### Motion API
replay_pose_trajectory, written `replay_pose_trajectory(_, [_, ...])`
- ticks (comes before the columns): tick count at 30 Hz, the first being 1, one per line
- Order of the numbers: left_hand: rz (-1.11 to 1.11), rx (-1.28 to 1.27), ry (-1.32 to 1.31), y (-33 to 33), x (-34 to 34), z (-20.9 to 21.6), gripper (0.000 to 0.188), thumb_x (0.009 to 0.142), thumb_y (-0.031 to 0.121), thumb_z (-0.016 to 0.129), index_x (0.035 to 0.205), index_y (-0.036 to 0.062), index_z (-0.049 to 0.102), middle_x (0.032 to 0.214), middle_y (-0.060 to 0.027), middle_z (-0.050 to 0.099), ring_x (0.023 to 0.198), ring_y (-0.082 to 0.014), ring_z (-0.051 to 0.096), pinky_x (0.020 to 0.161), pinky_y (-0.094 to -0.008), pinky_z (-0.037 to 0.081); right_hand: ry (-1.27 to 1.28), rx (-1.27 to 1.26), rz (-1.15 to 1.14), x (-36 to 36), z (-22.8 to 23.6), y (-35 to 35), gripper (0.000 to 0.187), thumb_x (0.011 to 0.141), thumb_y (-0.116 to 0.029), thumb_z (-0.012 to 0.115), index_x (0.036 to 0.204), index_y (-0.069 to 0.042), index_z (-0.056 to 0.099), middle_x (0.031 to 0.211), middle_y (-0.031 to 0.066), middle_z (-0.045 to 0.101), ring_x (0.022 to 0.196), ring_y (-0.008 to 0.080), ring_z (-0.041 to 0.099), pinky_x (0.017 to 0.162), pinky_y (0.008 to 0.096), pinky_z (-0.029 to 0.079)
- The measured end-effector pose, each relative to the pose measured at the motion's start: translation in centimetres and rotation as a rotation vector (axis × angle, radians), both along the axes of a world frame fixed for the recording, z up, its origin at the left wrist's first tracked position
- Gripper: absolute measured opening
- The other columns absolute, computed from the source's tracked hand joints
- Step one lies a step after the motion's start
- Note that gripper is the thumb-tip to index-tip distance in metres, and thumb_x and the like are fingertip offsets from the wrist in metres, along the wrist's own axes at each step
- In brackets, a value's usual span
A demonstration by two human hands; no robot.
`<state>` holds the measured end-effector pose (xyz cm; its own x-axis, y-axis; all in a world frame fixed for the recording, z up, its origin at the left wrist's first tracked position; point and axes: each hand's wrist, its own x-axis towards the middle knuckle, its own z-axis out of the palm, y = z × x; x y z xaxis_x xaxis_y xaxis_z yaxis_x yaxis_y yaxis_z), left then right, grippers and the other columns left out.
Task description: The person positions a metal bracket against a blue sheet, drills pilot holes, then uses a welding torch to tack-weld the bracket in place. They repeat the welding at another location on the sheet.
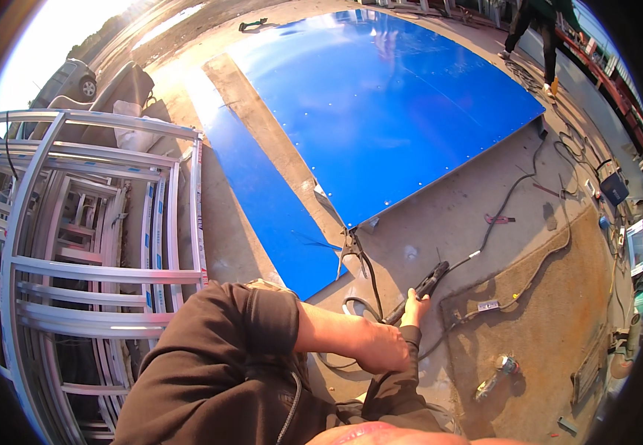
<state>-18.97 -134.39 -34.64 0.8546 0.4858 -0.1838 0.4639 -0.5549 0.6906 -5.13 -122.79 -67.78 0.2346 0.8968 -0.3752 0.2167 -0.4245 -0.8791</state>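
My right hand (414, 308) is closed round a black electrode holder (432, 280), which points up and away with a black cable running from it. Across in front of me comes my bare left forearm, and my left hand (384, 347) is closed at the dark sleeve (410, 340) of my right arm, its fingertips partly hidden. Just ahead, a metal clamp (351, 251) with a black cable grips the near corner of a large blue sheet panel (403, 126). A narrow blue strip (262, 193) lies to the panel's left.
Silver metal frames (106, 278) are stacked at the left. An angle grinder (498, 377) lies on a brown board (536, 326) at the right, where cables (558, 248) cross the ground. Another person (540, 33) stands at the far right; a car (69, 80) is parked far left.
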Motion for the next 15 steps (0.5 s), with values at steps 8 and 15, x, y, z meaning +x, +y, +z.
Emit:
replay_pose_trajectory(8, [-0.143,-0.004,-0.058,-1.1,0.7,0.1,0.017,0.086,0.015,0.058,0.091,-0.0006,0.064,0.081,-0.0206,0.068,0.083,-0.0412,0.066,0.074,-0.0483,0.053,-0.339,-0.578,0.767,5.4,5.7,4.4,0.027,0.075,-0.008,0.082,0.096,-0.009,0.064,0.083,0.0007,0.065,0.072,0.0153,0.061,0.06,0.0372,0.047])
replay_pose_trajectory(15, [-0.286,0.018,0.061,-2.1,1.4,-0.4,0.019,0.09,0.016,0.056,0.092,-0.0018,0.062,0.083,-0.02,0.068,0.081,-0.0437,0.066,0.072,-0.0522,0.053,-0.448,-0.564,0.825,9.0,13.5,14.6,0.051,0.082,-0.016,0.076,0.13,-0.006,0.061,0.094,0.0022,0.072,0.076,0.0132,0.064,0.064,0.0336,0.047])
